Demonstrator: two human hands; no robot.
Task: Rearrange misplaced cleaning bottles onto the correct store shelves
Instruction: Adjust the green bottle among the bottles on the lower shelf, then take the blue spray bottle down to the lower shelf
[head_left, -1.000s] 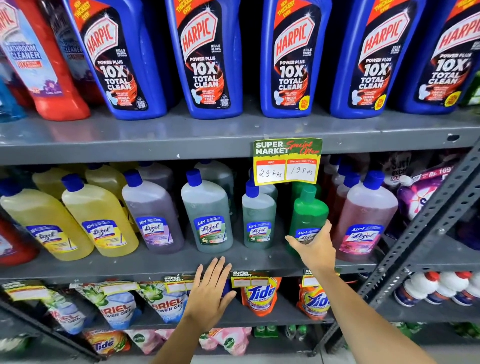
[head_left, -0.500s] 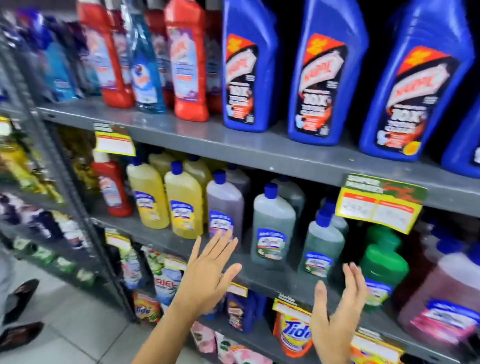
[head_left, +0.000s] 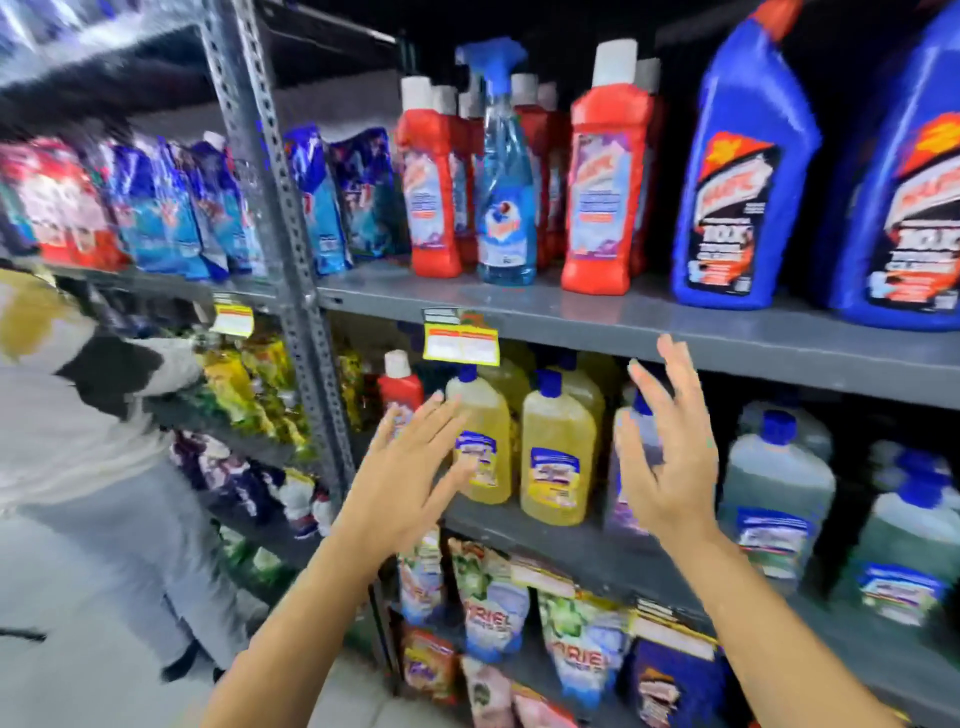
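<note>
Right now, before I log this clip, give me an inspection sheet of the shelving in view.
Surface: grey metal shelf, top tier in view, with a yellow price tag clipped to its edge.
Job's things: blue spray bottle stands among red bottles; one small red bottle sits beside the yellow bottles on the tier below.
Clutter: large blue bottles at right; detergent pouches on the lower tier.
Grips: left hand and right hand both open and empty, raised before the yellow-bottle tier.
Cables: nothing seen.
Surroundings: another person at the neighbouring rack, left; picture blurred.
</note>
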